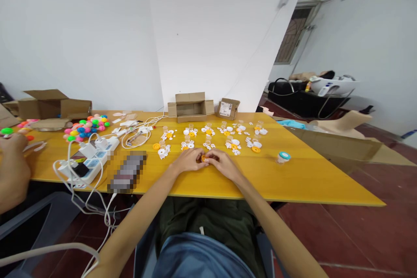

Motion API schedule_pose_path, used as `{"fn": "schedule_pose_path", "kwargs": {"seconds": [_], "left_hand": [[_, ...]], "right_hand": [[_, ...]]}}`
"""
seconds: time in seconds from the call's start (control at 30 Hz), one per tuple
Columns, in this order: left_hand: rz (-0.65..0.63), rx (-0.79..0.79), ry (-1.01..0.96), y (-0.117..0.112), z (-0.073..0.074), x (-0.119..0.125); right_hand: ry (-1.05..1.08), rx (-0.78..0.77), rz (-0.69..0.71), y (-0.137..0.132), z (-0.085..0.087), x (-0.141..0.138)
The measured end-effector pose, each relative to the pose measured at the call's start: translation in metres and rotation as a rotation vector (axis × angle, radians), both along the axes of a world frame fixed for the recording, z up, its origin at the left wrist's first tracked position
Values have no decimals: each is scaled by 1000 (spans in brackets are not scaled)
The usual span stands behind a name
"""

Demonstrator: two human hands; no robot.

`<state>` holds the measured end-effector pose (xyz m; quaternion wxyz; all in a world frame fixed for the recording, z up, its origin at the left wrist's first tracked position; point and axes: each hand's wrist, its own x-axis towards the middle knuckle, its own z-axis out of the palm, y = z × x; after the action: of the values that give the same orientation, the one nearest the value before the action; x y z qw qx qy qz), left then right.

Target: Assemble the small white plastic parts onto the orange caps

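My left hand and my right hand meet over the near half of the yellow table. Between their closed fingertips is a small orange round plastic piece, partly hidden by the fingers. Beyond them, small parts lie in several groups: clear cups, orange rings, white discs and white pieces with reddish marks. To the right, apart from my hands, a small clear jar with a teal lid stands on the table.
Left of my arms are a phone, a white power strip with cables, and colourful balls. Cardboard boxes stand along the wall. Another person's hand is at the far left. The table's right edge slants toward me.
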<state>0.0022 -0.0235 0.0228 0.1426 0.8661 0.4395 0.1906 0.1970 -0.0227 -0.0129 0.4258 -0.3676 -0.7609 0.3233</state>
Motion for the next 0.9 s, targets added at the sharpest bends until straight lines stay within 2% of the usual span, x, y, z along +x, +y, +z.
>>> {"fn": "schedule_pose_path", "kwargs": {"seconds": [0.9], "left_hand": [[-4, -10, -30, 1, -2, -1]], "right_hand": [[8, 14, -21, -1, 0, -1]]}}
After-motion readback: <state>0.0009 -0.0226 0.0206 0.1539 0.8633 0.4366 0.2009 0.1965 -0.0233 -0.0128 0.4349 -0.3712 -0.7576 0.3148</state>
